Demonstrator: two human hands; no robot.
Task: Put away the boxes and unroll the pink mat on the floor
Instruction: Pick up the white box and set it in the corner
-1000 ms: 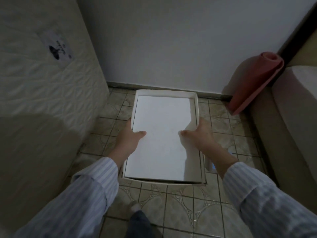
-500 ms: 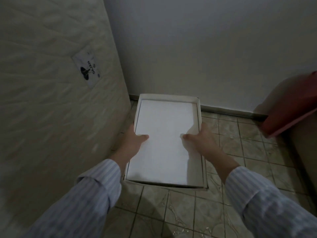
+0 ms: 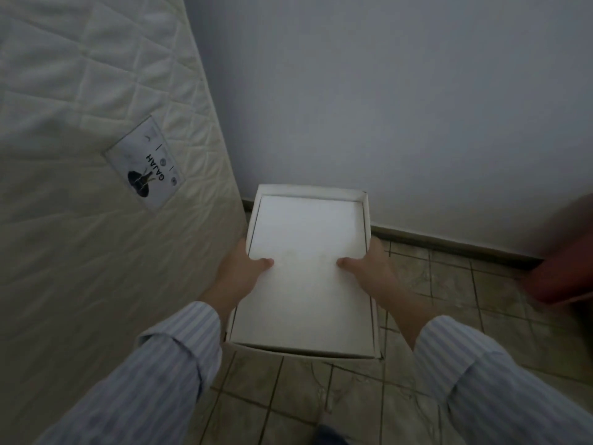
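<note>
White box was held in both hands above the tiled floor; compared with a second earlier it sat much closer to the upright mattress, its left edge just beside the mattress face and its far end near the wall. View had swung left with it: the rolled pink mat had slid to the right frame edge, blurred there.

Reading: box was being carried toward the mattress/wall corner, likely to be stowed there. Mat not yet touched, so the unroll step was still ahead.

Box orientation: flat, open rim up, a white panel lying inside. Long axis ran away from the person toward the wall, slightly tilted left at the near end.

Left hand gripped the left long edge, right hand the right long edge. Thumbs lay on top of the inner panel; remaining fingers were wrapped under, hidden. Both grips closed on the box at about mid-length.
</note>
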